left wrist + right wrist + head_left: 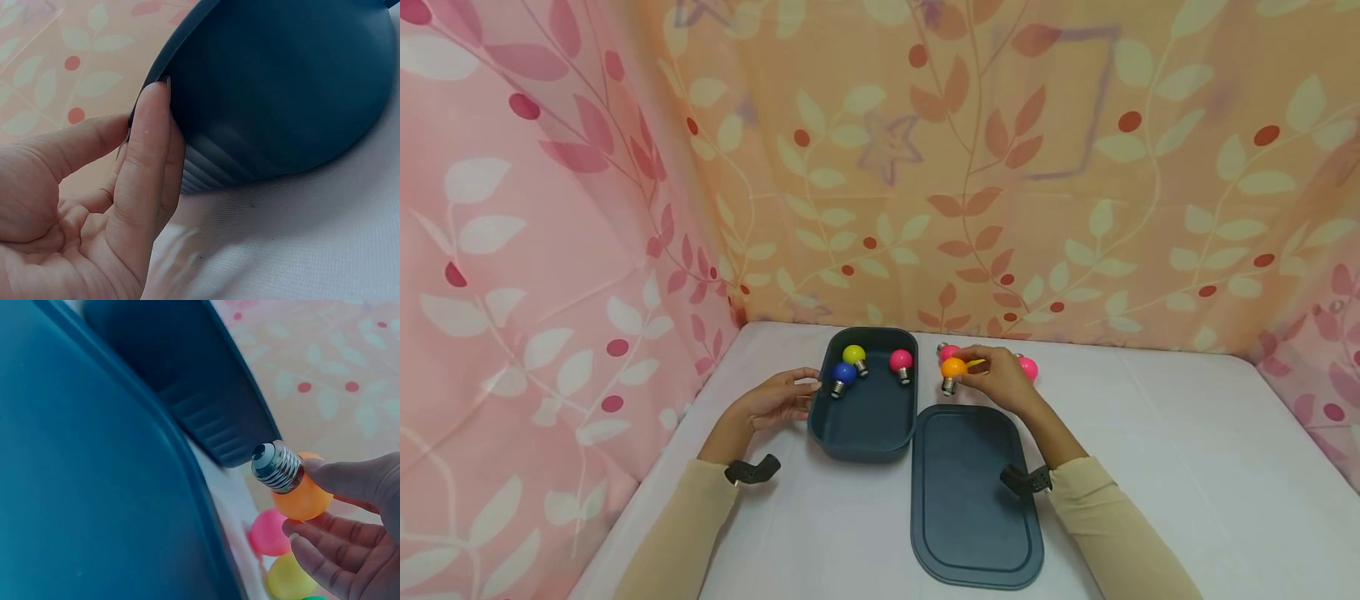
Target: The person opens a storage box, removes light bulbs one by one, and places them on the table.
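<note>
My right hand (1000,379) pinches an orange light bulb (953,368) by its round globe, between thumb and fingers. In the right wrist view its silver screw base (278,467) points away from the palm. The bulb is above the table, right of a dark blue-grey box (863,429). Inside that box lie a yellow bulb (853,355), a blue bulb (843,373) and a pink bulb (901,361). At the box's left side, my left hand (778,396) holds the rim, thumb at the edge and fingers along the outer wall.
A matching flat lid (977,500) lies in front, right of the box. Behind the right hand are a pink bulb (950,352), a partly hidden yellow bulb (291,577) and another pink bulb (1028,367). A green edge (314,598) shows below. Patterned curtains surround the white table.
</note>
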`<state>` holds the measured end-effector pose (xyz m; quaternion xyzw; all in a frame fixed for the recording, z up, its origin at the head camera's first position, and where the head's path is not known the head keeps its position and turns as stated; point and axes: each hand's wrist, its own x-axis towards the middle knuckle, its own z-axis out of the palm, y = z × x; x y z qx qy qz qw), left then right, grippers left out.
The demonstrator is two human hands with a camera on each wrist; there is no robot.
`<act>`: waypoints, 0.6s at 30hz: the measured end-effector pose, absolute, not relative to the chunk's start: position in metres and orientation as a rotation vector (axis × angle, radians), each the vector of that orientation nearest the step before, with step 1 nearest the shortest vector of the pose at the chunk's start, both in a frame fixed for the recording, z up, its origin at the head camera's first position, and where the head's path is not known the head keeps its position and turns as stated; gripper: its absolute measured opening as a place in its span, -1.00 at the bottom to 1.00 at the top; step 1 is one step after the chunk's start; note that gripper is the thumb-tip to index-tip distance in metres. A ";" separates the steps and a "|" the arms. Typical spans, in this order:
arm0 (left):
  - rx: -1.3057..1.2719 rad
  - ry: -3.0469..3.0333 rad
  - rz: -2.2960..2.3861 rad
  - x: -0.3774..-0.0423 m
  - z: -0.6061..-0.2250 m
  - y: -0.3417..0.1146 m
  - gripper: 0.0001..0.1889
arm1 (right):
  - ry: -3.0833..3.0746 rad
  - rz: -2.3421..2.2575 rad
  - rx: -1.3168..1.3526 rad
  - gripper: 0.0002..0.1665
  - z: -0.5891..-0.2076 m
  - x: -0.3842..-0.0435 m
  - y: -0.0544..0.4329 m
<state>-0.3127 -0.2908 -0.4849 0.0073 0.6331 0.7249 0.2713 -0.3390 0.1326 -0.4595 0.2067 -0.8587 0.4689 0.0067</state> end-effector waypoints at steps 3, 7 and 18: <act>0.026 1.707 1.951 -0.312 -0.484 -0.290 -0.76 | -2.692 1.443 0.660 -0.54 -0.466 -0.342 0.133; 0.027 1.708 1.950 -0.311 -0.482 -0.290 -0.77 | -2.722 1.403 0.635 -0.54 -0.471 -0.344 0.133; 0.039 1.694 1.953 -0.312 -0.484 -0.290 -0.80 | -2.745 1.371 0.588 -0.53 -0.484 -0.348 0.132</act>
